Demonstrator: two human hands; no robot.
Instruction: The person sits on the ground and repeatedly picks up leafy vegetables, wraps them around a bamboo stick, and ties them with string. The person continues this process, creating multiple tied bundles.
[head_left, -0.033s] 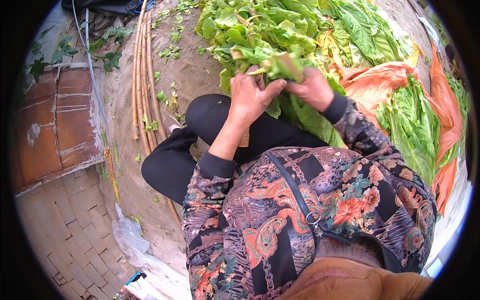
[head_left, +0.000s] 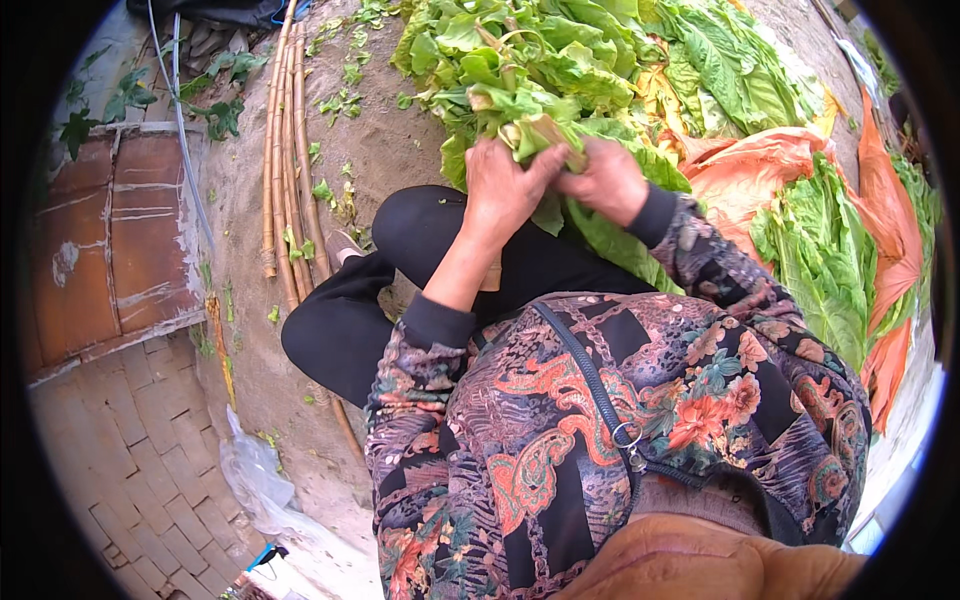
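Note:
Broad green leaves (head_left: 535,135) are bunched by their pale, thick stalk ends between my two hands, above my black-trousered lap. My left hand (head_left: 502,188) is closed round the bunch, with the thumb pressed toward the stalks. Close beside it, my right hand (head_left: 608,182) has its fingers curled in at the stalks; it is slightly blurred, and the fingertips are hidden. More leaves hang below the right hand over my leg. A big heap of leaves (head_left: 580,60) lies just beyond. Under my left wrist a short tan piece (head_left: 491,275) shows, perhaps a pole's end.
Several bamboo poles (head_left: 293,150) lie on the dirt at the left, among leaf scraps. To the right, an orange cloth (head_left: 755,180) lies beside more leaves (head_left: 820,260). A rusty brown panel (head_left: 120,230), brick paving (head_left: 150,450) and clear plastic sheeting (head_left: 258,470) are at the far left.
My right hand has shifted a little to the left, nearer my left hand. The stalk ends of the bunch have moved slightly left and tilted.

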